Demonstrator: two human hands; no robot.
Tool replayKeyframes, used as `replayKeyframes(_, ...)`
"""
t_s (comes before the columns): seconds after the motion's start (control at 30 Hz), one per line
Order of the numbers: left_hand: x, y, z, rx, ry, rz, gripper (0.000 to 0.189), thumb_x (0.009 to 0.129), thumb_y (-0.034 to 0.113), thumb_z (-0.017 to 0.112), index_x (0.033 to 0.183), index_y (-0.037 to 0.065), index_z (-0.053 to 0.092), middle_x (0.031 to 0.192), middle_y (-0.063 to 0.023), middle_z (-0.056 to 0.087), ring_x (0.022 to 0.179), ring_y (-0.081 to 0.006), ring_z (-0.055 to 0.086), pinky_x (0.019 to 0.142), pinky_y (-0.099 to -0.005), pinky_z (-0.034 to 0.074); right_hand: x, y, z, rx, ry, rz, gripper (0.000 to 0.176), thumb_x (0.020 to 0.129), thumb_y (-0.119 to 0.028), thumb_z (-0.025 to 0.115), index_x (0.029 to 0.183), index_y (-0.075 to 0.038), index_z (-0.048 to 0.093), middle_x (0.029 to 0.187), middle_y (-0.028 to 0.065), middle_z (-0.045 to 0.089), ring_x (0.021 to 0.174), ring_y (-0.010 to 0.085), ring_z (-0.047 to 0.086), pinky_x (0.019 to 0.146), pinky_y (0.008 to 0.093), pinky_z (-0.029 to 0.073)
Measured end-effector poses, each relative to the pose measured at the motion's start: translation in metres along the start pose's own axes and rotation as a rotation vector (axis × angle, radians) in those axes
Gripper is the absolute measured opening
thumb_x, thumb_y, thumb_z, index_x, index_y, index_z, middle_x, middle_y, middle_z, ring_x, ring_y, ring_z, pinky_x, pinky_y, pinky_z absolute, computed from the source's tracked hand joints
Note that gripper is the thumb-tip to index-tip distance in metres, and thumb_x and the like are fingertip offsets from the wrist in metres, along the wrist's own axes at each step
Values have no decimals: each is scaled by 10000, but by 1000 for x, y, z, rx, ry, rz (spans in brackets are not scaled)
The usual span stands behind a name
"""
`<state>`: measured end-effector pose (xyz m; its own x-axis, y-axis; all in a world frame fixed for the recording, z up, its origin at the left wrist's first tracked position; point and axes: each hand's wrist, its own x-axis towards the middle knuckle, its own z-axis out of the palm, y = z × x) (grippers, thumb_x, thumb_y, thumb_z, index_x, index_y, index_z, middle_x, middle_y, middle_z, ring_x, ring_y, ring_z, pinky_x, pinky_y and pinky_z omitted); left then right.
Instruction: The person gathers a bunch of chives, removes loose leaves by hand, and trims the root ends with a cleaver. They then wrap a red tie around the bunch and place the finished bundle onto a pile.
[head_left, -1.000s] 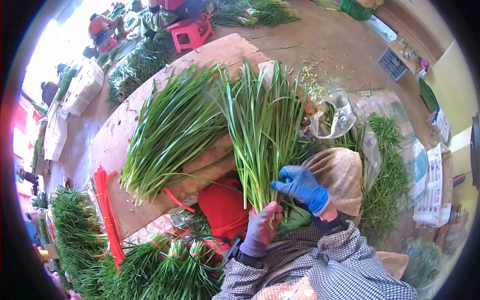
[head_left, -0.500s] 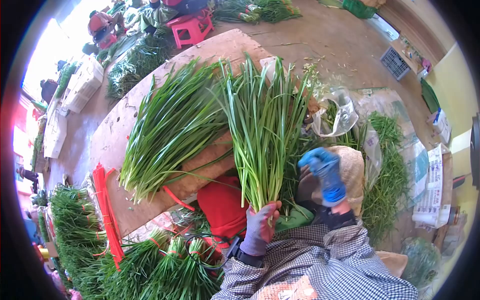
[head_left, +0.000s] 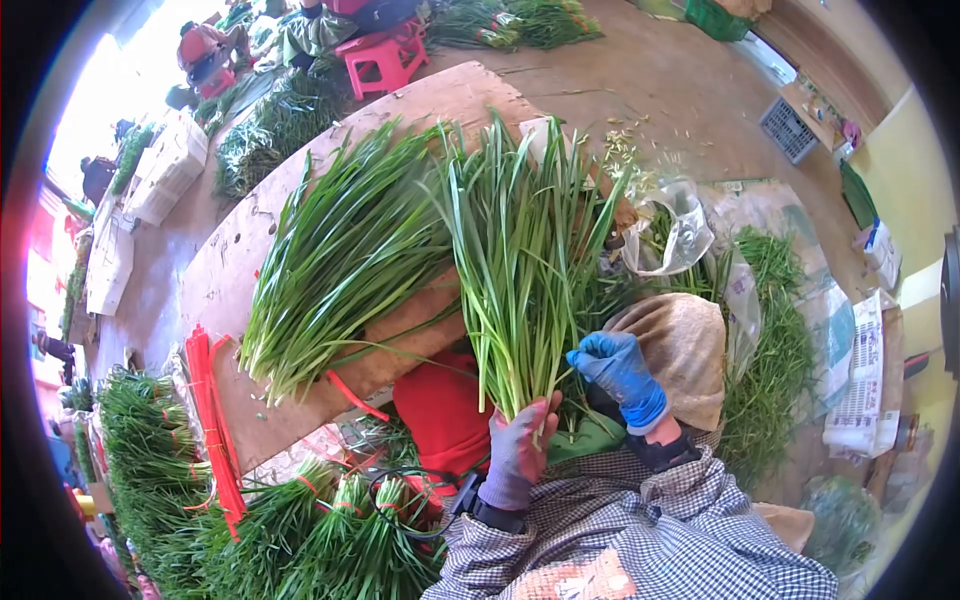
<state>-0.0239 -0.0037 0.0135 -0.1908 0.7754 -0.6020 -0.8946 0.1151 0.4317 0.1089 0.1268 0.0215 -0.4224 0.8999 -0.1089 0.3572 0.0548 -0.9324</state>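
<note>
My left hand (head_left: 518,450), in a grey-purple glove, is wrapped round the pale stem ends of a bunch of garlic chives (head_left: 520,270), whose green leaves fan out away from me. Just right of those stems is my right hand (head_left: 615,370) in a blue glove. Its fingers are curled together by the edge of the bunch; whatever may be between them is hidden. Left of the held bunch, a loose pile of garlic chives (head_left: 340,250) lies on a wooden board (head_left: 225,250).
Red ties (head_left: 208,420) lie on the board's left edge. Tied chive bundles (head_left: 340,530) stand at lower left. A clear plastic bag (head_left: 675,235) and loose greens (head_left: 770,330) are to the right. Farther off are a pink stool (head_left: 382,58), white crates (head_left: 170,168) and another person (head_left: 205,50).
My right hand has moved left and slightly down, closer to the stems of the held bunch. My left hand keeps its grip, and the bunch has barely shifted.
</note>
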Motion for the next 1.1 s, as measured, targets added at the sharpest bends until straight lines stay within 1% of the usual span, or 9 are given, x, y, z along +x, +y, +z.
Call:
replayKeyframes(0.13, 4, -3, -7, 51, 8, -1, 370, 854, 6, 675, 1203, 88, 584, 1016, -49, 693, 953, -195, 699, 650, -214, 580, -7, -11, -5, 47, -43, 109, 199, 864, -152, 716, 763, 10, 660, 623, 30, 578, 582, 85, 541, 545, 277, 442)
replayKeyframes(0.47, 8, -11, -15, 84, 15, 53, 394, 840, 20, 695, 1212, 89, 581, 993, -49, 699, 920, -184, 703, 645, -222, 569, -6, -42, -30, 208, 7, -13, 99, 901, -73, 646, 875, -26, 730, 815, 16, 706, 644, 55, 591, 599, 214, 483)
replayKeyframes(0.53, 9, -10, -11, 141, 61, 17, 497, 850, -9, 653, 1310, 105, 505, 999, -69, 672, 907, -207, 697, 599, -224, 577, -5, -36, -11, 208, -46, -57, 92, 879, -97, 675, 882, -21, 728, 798, 60, 706, 651, 110, 619, 621, 255, 500)
replayKeyframes(0.63, 8, -10, -16, 157, 13, 26, 471, 846, 8, 662, 1286, 100, 519, 1020, -66, 674, 917, -204, 696, 612, -231, 571, 10, -15, 4, -232, -111, -329, 90, 841, -95, 711, 868, -9, 718, 766, 92, 658, 671, 175, 614, 649, 305, 487)
replayKeyframes(0.73, 6, -10, -12, 165, 22, 47, 415, 847, 8, 676, 1242, 72, 566, 1014, -55, 689, 903, -179, 695, 635, -240, 535, 16, -24, -2, -227, -4, -194, 158, 816, -174, 728, 795, -21, 693, 738, 137, 646, 693, 280, 649, 647, 366, 506)
replayKeyframes(0.87, 10, -13, -12, 207, 27, 72, 412, 839, -17, 663, 1233, 50, 565, 999, -50, 678, 845, -153, 675, 621, -235, 498, 1, -50, 19, -204, -146, -218, 213, 801, -220, 751, 730, -39, 665, 694, 124, 612, 641, 277, 621, 600, 375, 481)
replayKeyframes(0.9, 9, -13, -12, 206, 30, 74, 412, 839, -17, 663, 1233, 50, 565, 999, -50, 678, 845, -153, 675, 621, -235, 498, 2, -48, 28, -241, -153, -267, 227, 778, -205, 789, 729, -29, 654, 656, 79, 575, 603, 191, 566, 577, 330, 451)
replayKeyframes(1.0, 8, -16, -7, 224, -8, 145, 338, 824, -48, 640, 1134, 59, 562, 878, 6, 613, 672, -108, 567, 571, -254, 466, 7, -38, 43, -262, -112, -264, 278, 780, -268, 760, 679, -50, 619, 651, 118, 567, 587, 272, 572, 569, 374, 457)
replayKeyframes(1.1, 4, -12, -7, 183, -5, 99, 330, 878, 42, 646, 1194, 72, 558, 957, -22, 656, 792, -138, 647, 599, -253, 508, 9, -28, 38, -230, -125, -211, 263, 782, -241, 743, 679, -40, 608, 636, 120, 544, 571, 275, 550, 566, 371, 453)
